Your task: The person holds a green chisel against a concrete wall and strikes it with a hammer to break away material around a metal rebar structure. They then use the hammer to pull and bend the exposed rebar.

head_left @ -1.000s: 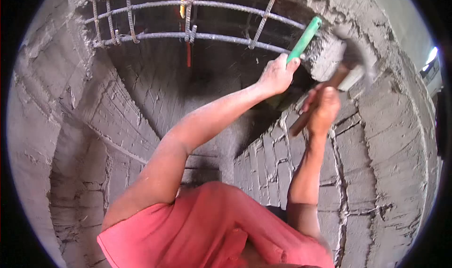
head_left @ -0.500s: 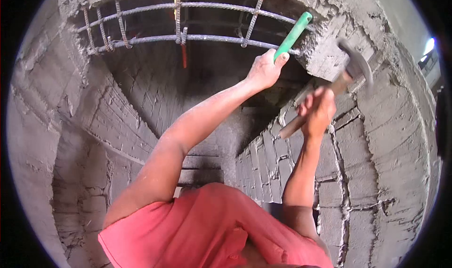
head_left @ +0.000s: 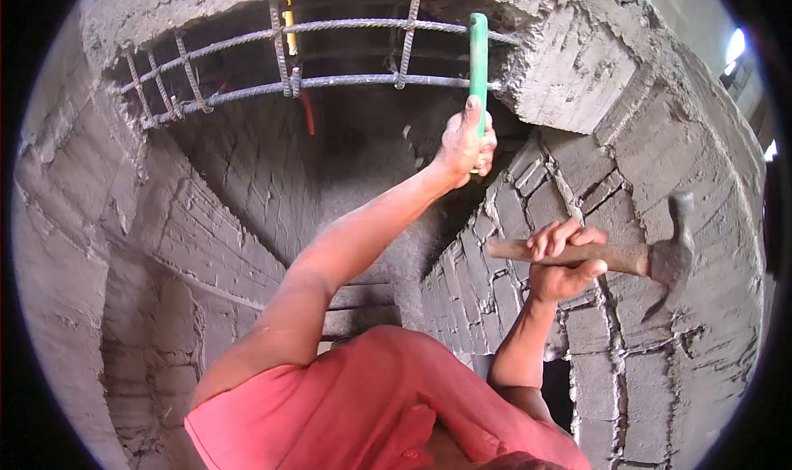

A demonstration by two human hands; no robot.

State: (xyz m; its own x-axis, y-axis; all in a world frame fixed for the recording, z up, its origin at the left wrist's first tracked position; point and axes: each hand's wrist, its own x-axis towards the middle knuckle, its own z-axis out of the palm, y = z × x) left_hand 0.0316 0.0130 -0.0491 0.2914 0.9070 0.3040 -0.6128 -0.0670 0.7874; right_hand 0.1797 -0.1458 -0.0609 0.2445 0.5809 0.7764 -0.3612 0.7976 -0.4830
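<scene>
And here's the left grip, clenched round one green rod and partly hiding its lower stretch, the upper part crossing two long curved rebars in view (touching or not, I can't tell)! Over to the right grip, wrapped round one hammer, covering mid-handle, before the block wall! One yellow piece, one red strip up there, and the shadowy opening is hard to make out
</scene>
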